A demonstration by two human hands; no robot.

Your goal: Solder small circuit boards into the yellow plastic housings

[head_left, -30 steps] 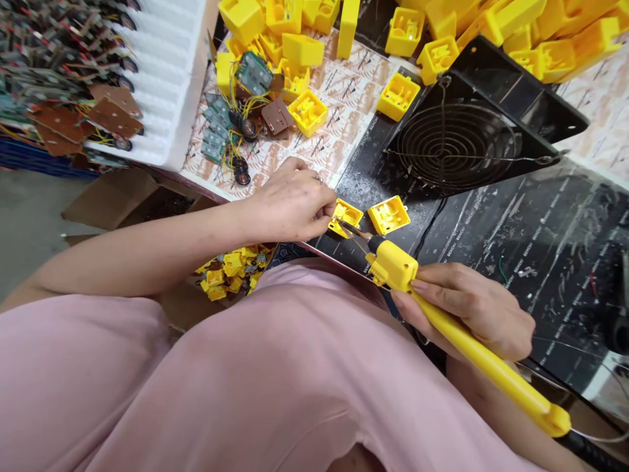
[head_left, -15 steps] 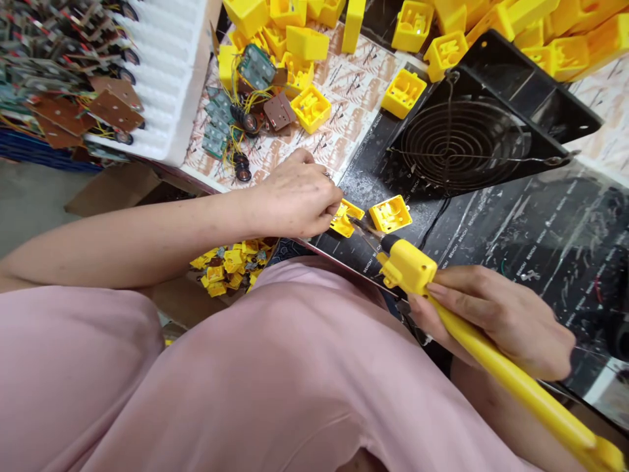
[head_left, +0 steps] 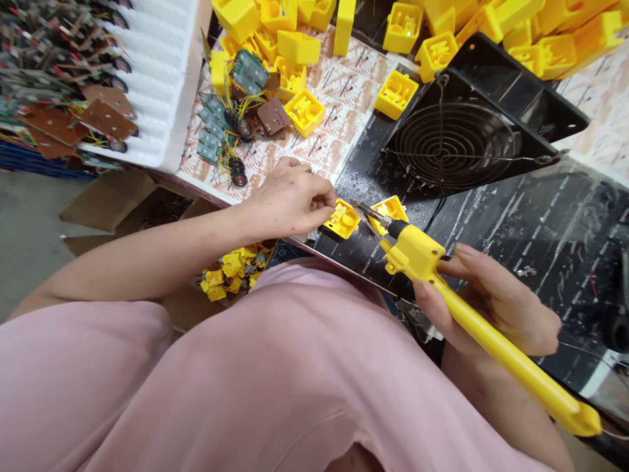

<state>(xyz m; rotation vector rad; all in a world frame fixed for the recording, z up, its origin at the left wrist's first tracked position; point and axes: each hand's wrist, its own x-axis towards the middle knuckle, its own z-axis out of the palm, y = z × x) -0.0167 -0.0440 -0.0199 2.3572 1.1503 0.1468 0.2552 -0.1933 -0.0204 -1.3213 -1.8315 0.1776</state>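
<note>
Yellow square plastic housing (head_left: 343, 219), small and open-topped: lies near the front edge of the smooth black table (head_left: 491, 223). Left hand (head_left: 292, 200) at its left side, fingers bent, thumb and forefinger drawn together; cannot tell whether they pinch anything or touch the wall. Housing looks light, rigid, a little slick; likely to skid if nudged. Best hold, I judge: opposite outer walls, fingertips clear of the inside. Thin walls could soften near heat. Just to the right, second yellow square plastic housing (head_left: 397, 210), also open; slim dark metal tip (head_left: 376, 214) passes in front, contact unclear. Farther right, long yellow plastic-handled soldering-type tool (head_left: 474, 314), slanted, grasped by the right hand (head_left: 521, 301), thumb opposite fingers. Probably stiff, fairly light, tip hot; hold by the handle only.
</note>
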